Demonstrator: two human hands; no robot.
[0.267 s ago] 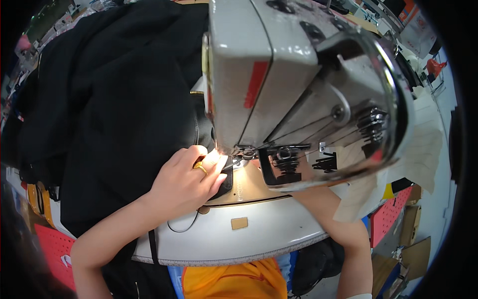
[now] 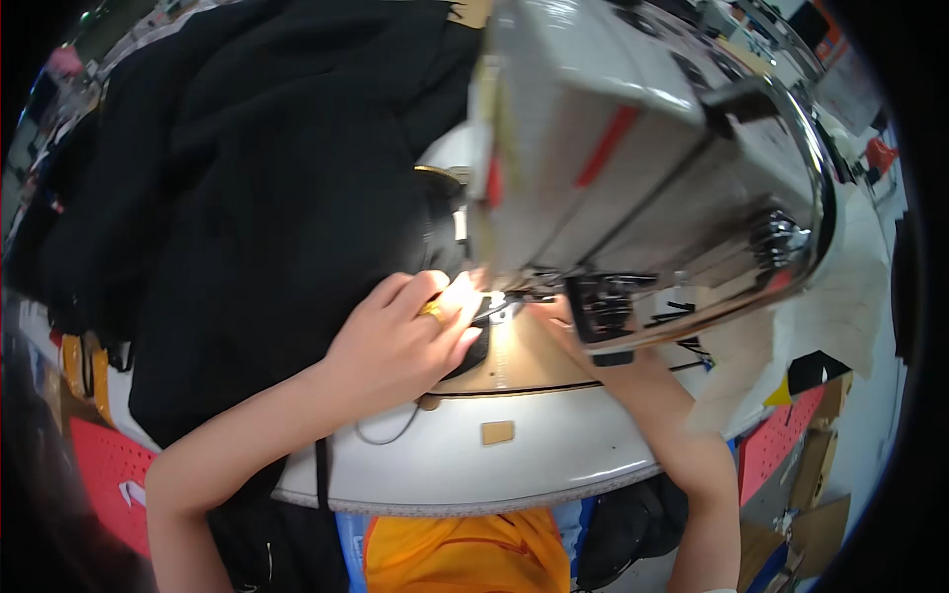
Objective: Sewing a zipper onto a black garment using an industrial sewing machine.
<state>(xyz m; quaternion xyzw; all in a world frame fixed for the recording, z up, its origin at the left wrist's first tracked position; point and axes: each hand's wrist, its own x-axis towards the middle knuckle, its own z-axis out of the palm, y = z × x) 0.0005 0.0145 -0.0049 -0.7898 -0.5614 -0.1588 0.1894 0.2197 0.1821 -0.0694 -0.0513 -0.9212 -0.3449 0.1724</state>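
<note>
A black garment (image 2: 267, 227) spreads over the left of the sewing machine (image 2: 593, 109) and runs in beside its needle area. My left hand (image 2: 395, 331), with a gold ring, presses its edge down next to the lit presser foot (image 2: 504, 308). Its fingers are bent and close together on the cloth. A brass-coloured zip (image 2: 435, 171) shows along the garment's far edge. To the right of the foot is my right hand (image 2: 559, 324), partly covered by the machine's black thread guides (image 2: 603, 306). Its fingertips are mostly hidden, so their grip is unclear.
The white table (image 2: 573, 445) has a measuring strip along its curved front edge. A thin black cord (image 2: 390, 438) loops below my left hand. Pale paper (image 2: 840, 296) hangs at the right, above a red perforated panel (image 2: 781, 445). Cardboard (image 2: 822, 534) stands lower right.
The view has shifted, placing the machine and my left hand farther right in the picture. More of my right hand shows beside the presser foot. My left hand stays on the garment.
</note>
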